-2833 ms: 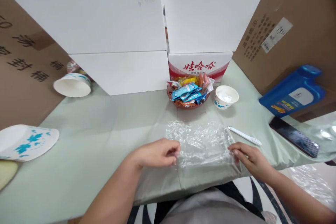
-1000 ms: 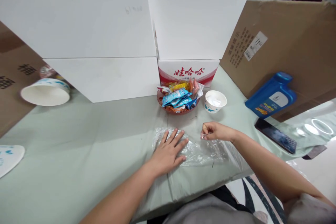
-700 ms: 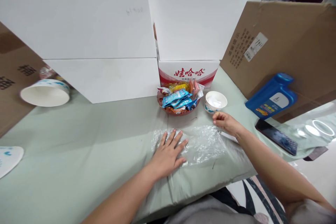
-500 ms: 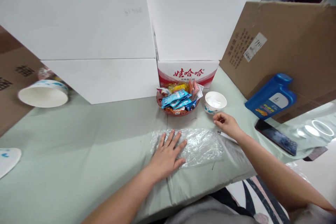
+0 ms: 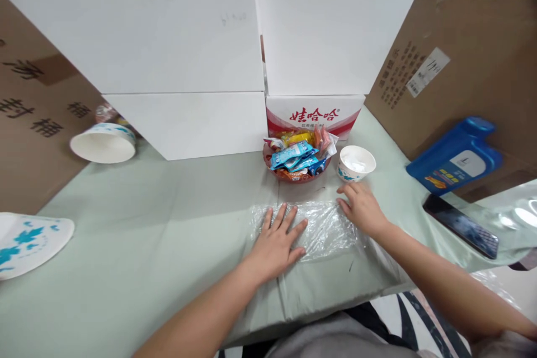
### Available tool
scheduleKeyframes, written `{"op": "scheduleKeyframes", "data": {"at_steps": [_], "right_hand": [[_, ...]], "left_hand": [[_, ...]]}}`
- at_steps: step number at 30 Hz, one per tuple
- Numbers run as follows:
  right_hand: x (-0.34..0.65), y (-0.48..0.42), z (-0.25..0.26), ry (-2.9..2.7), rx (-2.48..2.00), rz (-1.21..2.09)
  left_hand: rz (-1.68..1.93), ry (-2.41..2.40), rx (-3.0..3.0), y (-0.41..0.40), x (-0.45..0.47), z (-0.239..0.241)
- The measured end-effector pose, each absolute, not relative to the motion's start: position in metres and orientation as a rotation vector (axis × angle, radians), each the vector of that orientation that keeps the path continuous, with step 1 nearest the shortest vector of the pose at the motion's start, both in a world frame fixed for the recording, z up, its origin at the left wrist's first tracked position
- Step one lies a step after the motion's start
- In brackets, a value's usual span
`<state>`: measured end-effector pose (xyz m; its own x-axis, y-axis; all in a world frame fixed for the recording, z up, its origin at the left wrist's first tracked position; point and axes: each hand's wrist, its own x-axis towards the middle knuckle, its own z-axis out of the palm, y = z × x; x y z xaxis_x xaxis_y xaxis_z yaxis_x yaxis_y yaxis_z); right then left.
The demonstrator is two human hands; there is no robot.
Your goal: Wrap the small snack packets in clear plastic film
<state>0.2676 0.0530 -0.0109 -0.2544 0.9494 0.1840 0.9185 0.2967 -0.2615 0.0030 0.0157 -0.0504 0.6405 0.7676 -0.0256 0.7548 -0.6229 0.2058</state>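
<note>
Plastic film [image 5: 326, 236], see-through and crinkled, glinting from where I stand, lies on the pale green cloth [image 5: 168, 251] under the left hand [image 5: 277, 241], fingers spread; the right hand [image 5: 361, 208], thumb and forefinger parted, is at the film's far right corner

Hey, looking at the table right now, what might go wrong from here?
The right hand is right in front of the paper cup, so it might bump it. The left hand lies flat on the left part of the thin clear plastic, so the rest could shift or crease. And the phone lies near the edge of the table, so a stray elbow might push it off.
</note>
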Motion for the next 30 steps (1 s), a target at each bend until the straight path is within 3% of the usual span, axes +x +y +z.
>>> {"op": "scheduleKeyframes", "data": {"at_steps": [4,9,12,15,18,21,30], "right_hand": [[0.257,0.02,-0.033,-2.623,-1.295,0.174],[0.265,0.006,-0.049,-2.73,-1.382,0.164],[0.275,0.003,-0.037,-2.694,-1.365,0.149],[0.288,-0.011,-0.023,-2.672,-1.287,0.211],[0.304,-0.03,-0.019,-2.671,-1.267,0.337],[0.319,-0.045,-0.026,-2.577,-1.352,0.352],[0.325,-0.051,-0.032,-2.309,-1.341,0.278]], "left_hand": [[0.153,1.287,2.662,0.02,-0.002,-0.054],[0.098,1.657,2.458,0.046,-0.029,-0.046],[0.252,1.858,2.376,0.054,-0.041,-0.029],[0.382,1.55,2.45,0.047,-0.041,-0.009],[0.147,1.172,2.452,0.033,-0.037,0.003],[-0.012,1.207,2.456,0.027,-0.039,0.006],[0.126,1.129,2.312,0.037,-0.053,0.014]]}}
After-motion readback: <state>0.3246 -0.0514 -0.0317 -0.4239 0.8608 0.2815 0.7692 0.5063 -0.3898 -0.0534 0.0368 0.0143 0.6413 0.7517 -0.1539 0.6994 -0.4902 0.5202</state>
